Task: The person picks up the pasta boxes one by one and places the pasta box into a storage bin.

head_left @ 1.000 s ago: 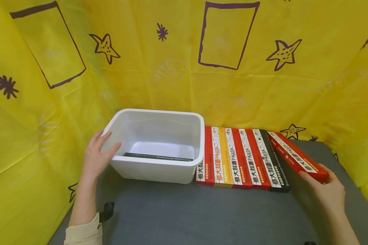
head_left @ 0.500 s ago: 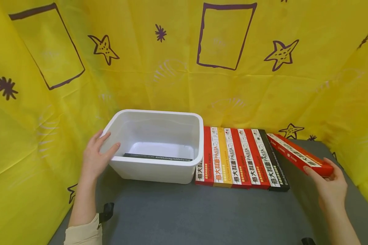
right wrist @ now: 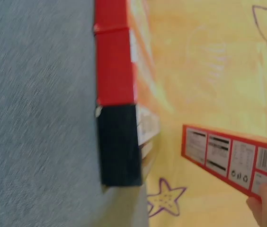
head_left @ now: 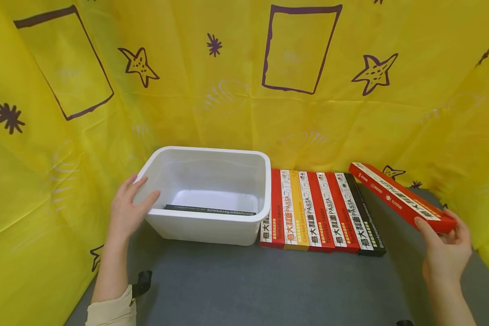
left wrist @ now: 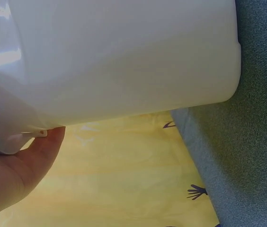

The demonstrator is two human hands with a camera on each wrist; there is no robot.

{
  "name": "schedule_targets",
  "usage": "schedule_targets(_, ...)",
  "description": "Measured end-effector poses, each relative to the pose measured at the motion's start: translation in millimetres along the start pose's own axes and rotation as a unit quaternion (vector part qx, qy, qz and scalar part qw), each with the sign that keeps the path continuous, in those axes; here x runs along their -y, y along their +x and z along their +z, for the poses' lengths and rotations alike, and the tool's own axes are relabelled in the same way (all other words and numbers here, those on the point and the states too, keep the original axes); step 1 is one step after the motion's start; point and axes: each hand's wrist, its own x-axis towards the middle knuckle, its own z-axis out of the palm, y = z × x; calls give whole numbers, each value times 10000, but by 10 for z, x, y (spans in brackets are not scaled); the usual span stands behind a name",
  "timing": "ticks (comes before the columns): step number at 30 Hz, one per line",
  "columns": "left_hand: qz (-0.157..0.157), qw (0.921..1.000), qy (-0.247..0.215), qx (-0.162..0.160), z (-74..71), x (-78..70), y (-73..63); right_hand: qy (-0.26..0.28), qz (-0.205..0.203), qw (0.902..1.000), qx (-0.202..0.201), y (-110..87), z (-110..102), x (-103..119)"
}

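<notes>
At the left corner of the white plastic bin point(head_left: 203, 230), my left hand point(head_left: 128, 208) grips the rim, with the thumb by the near edge; the left wrist view shows the hand point(left wrist: 24, 170) on the rim. A black pasta box point(head_left: 212, 210) lies inside the bin. My right hand point(head_left: 448, 253) pinches the near end of a red pasta box point(head_left: 399, 194), held tilted above the table, its far end raised. Printed panels and a barcode show on this red box point(right wrist: 218, 156) in the right wrist view.
Right of the bin, several pasta boxes lie side by side: red boxes point(head_left: 347, 222), a yellow one point(head_left: 303, 222) and a black one point(head_left: 376, 240) at the right end. A grey table point(head_left: 285, 290) lies beneath. Yellow cloth point(head_left: 309, 117) with starfish drawings hangs behind and at both sides.
My right hand has lifted the red pasta box up and to the right, away from the black box at the row's end. The left hand and bin have stayed put.
</notes>
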Motion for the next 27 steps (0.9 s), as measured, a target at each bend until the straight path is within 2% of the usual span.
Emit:
schedule_targets(4,39,10000,5,-32,5,6,4,165,21,9989,445,-95,102,31)
schedule_targets(10,44,10000,35,3,3,12,2,246,327,9921,1186,-269,286,51)
schedule_targets(16,47,9999,109,60,4,21,21,359,327,9747,2183,-467,509,26)
schedule_targets(21,130,9998,115,-42,6,20,23,-14,217,9594,2814,-625,683,-17)
schedule_targets(27,212,9996,125,-123,8,15,15,70,-2,9471,3209,-741,837,-57)
